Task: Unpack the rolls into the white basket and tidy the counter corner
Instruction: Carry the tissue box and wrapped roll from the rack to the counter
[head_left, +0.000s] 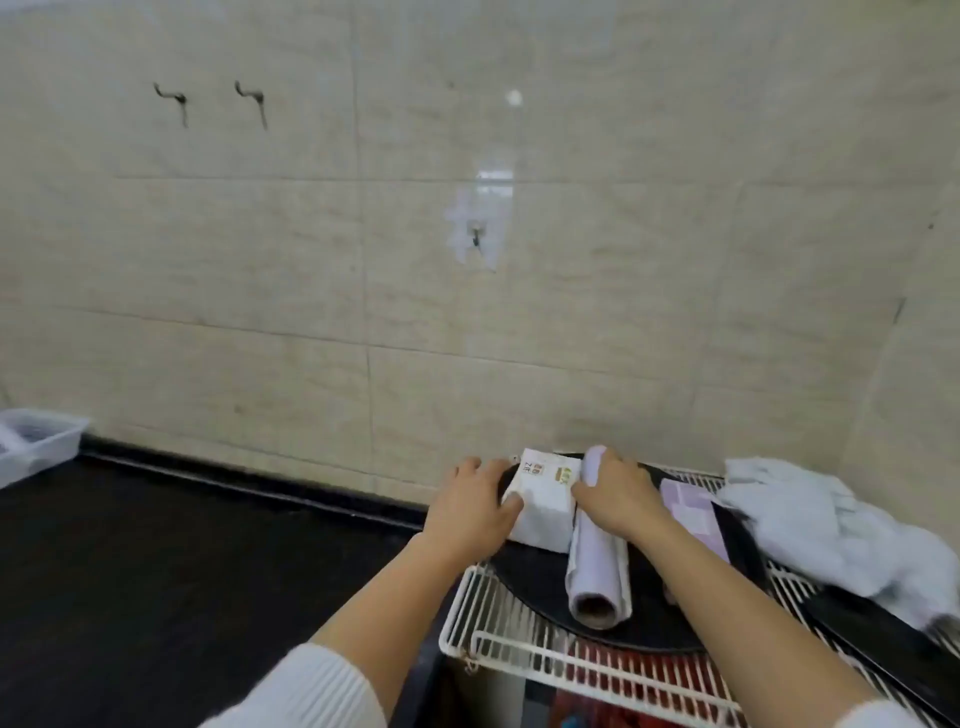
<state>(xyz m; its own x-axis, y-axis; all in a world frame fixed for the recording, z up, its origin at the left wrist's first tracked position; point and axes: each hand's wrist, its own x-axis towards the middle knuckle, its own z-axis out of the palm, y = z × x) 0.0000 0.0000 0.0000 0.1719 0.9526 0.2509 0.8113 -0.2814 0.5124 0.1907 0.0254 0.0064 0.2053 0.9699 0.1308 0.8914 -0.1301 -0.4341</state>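
A white packet (545, 499) with a printed label lies on a round black tray (540, 582) that rests on a white wire rack (498, 639). My left hand (478, 506) grips the packet's left side. To its right lies a pale roll (597, 566) with a cardboard core facing me. My right hand (613, 493) is closed over the roll's far end. A white plastic basket (39, 444) stands far off at the left edge of the dark counter.
A pale purple packet (688, 506) and a crumpled white cloth (826, 525) lie on the rack to the right, over a long black item (878, 639). The dark counter (182, 561) stretches left. The tiled wall (467, 312) with hooks (475, 234) stands close behind.
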